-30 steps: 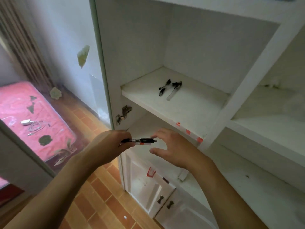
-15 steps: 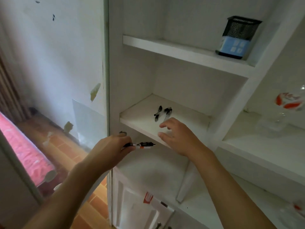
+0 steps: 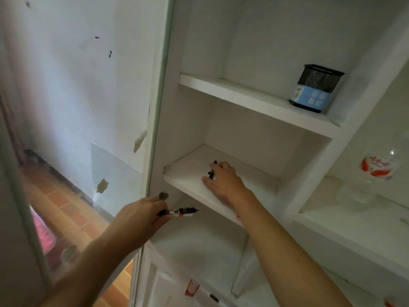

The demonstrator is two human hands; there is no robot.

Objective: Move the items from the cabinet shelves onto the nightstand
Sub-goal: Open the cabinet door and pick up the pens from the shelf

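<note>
Left hand (image 3: 141,216) is held below the front-left corner of the middle shelf (image 3: 188,176), fingers curled around one end of a pen (image 3: 180,212). Pen lies roughly level, black with a clear and orange section, its free end pointing right, clear of the shelf edge.

Right hand (image 3: 223,181) rests palm-down on the middle shelf, near its centre, a little back from the front edge. Fingers are bent over small black pens (image 3: 213,171) that lie on the shelf board; only dark tips show past the fingertips. Grip on them probably closing, but the hand hides the contact, so I cannot tell whether they are held.

Upper shelf (image 3: 243,94): black mesh pen holder (image 3: 316,88) with a blue label stands upright at the right end, near the front edge.

Right compartment: clear glass item (image 3: 376,171) with red-orange print, blurred.
</note>
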